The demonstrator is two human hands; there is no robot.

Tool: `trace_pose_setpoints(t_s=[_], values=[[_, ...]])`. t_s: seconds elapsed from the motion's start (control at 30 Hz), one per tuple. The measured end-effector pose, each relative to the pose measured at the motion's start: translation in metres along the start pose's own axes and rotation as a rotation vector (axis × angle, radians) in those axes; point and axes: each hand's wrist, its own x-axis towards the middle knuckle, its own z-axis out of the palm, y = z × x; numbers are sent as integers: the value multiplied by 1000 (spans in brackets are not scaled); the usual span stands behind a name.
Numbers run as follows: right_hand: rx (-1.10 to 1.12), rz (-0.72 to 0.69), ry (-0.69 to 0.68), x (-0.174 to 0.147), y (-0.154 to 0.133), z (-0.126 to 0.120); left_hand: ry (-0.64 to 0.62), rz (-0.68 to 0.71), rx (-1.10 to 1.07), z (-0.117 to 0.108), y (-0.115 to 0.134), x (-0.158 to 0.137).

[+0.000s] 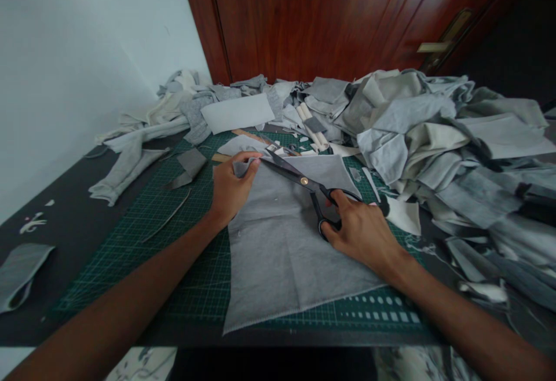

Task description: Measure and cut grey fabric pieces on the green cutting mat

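Observation:
A grey piece of fabric [264,259] lies spread over the green cutting mat [191,288]. My left hand [234,187] pinches the fabric's upper left edge between thumb and fingers, with a bunched bit of cloth showing above the palm. In my right hand [360,227] is a pair of black-handled scissors [304,181], thumb and fingers through the loops. The blades point up and left across the upper part of the fabric, parted slightly, and their tips reach close to my left fingertips. How far the cloth sits between the blades is hard to tell.
A large heap of grey and cream fabric [391,114] fills the right and back. A white fabric strip [238,113] and cream rolls [313,126] lie behind the mat. Light garment pieces [125,167] and a folded grey piece [24,271] sit left. The wooden door [304,22] stands behind.

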Motion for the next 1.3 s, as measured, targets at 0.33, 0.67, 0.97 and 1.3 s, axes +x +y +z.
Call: trace_pose_setpoints(t_s=[0.33, 0.67, 0.97, 1.3], values=[[23, -12, 36, 0, 0, 3, -2, 13, -26, 1, 1, -2], [4, -17, 38, -2, 1, 0, -11, 4, 80, -3, 8, -1], [0, 5, 36, -3, -4, 3, -28, -5, 65, -3, 9, -1], [42, -13, 39, -4, -2, 9, 28, -71, 31, -2, 6, 0]])
